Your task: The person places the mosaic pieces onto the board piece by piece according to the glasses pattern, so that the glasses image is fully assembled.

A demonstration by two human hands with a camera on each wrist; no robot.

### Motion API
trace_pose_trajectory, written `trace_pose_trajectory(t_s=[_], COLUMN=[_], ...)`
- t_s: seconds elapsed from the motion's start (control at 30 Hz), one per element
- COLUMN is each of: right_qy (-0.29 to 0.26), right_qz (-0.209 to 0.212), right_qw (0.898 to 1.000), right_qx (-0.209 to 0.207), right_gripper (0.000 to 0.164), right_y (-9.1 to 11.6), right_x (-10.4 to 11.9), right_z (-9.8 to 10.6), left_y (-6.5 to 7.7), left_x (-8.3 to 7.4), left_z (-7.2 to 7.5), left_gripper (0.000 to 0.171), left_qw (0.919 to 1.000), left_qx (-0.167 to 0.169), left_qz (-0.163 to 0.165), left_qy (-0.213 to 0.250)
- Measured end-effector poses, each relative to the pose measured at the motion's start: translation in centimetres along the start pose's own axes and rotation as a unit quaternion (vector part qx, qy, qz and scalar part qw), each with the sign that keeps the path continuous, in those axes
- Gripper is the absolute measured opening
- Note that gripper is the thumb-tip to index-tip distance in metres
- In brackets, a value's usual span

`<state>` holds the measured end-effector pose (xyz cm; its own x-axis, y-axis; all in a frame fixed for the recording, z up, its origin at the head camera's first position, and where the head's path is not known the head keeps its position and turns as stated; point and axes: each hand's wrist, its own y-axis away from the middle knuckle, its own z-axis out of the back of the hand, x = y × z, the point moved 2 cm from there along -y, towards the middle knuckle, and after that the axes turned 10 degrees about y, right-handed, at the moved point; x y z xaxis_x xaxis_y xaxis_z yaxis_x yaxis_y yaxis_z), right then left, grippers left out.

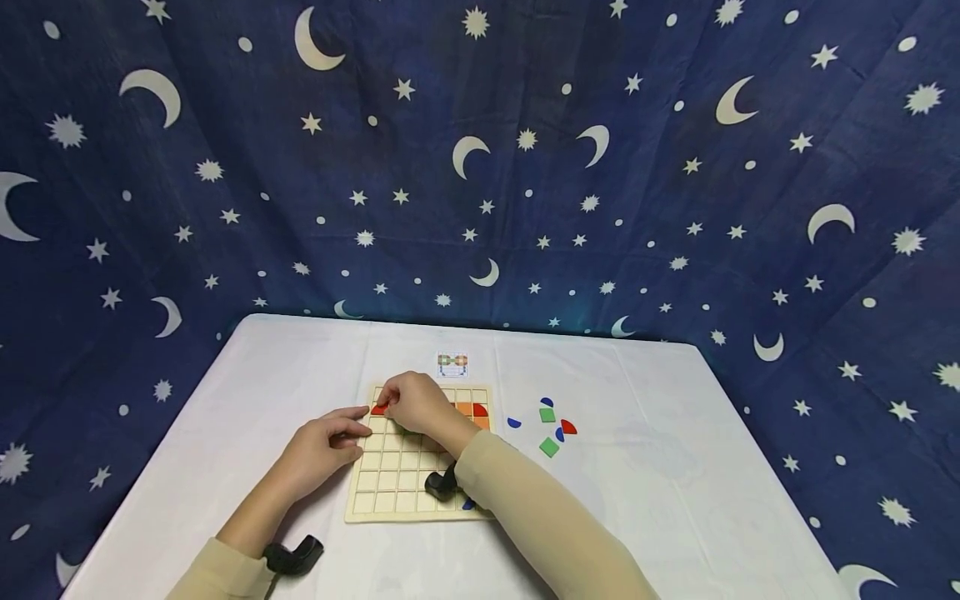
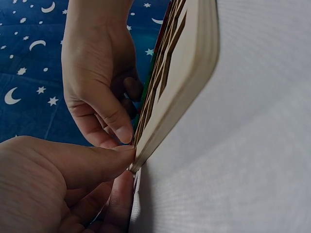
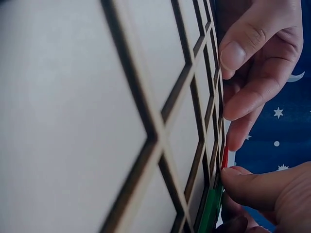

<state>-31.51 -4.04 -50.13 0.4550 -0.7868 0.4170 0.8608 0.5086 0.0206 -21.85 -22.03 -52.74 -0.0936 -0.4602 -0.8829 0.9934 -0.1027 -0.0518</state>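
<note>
A pale wooden grid board lies on the white table. My right hand reaches over its upper left part, thumb and fingers pinching a red rounded tile at the board's far left cells. In the right wrist view only a thin red edge of that tile shows by the thumb, with a green tile in a nearer cell. My left hand touches the board's left edge with extended fingers; its thumb rests at the rim. Orange tiles and a red quarter-circle tile fill cells at the upper right. My right hand hides cells between.
Loose tiles lie right of the board: green squares, blue half-circles and a red quarter-circle. A pattern card lies behind the board. A blue tile shows at the board's near edge. A starry cloth hangs behind the table.
</note>
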Motion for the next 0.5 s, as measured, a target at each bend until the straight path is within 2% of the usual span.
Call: trace_pose_trajectory(t_s=[0.5], right_qy=[0.0], right_qz=[-0.005], right_qw=[1.0], right_qx=[0.009], right_gripper=[0.016], right_y=[0.27], right_x=[0.43], right_z=[0.52], left_y=[0.07], left_x=[-0.25], left_z=[-0.04], left_gripper=[0.026], left_qw=[1.0], left_qx=[-0.003], left_qz=[0.0], left_qy=[0.007])
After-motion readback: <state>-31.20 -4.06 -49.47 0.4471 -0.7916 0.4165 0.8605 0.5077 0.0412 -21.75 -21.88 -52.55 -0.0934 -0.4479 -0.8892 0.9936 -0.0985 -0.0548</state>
